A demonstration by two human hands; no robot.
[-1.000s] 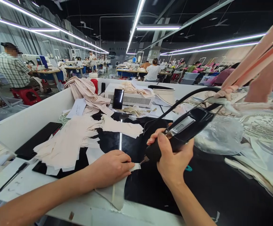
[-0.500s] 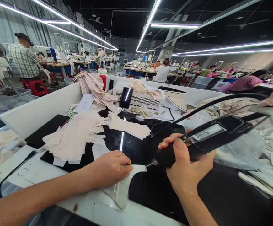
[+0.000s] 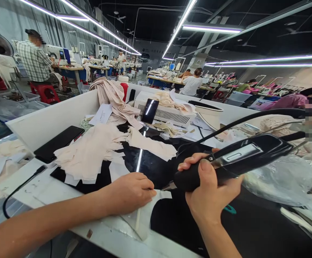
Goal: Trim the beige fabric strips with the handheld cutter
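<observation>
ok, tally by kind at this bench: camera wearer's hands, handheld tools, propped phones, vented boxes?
Hands: 2, left hand and right hand
Handheld tools: 1, black tool
Propped phones: 1, dark phone
Vented boxes: 1, white box
Total: 5

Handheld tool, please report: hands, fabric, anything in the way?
Right hand grips black tool. Left hand on pale fabric. Tool tip at fabric, contact unclear. Black cable loops away from fabric.
</observation>
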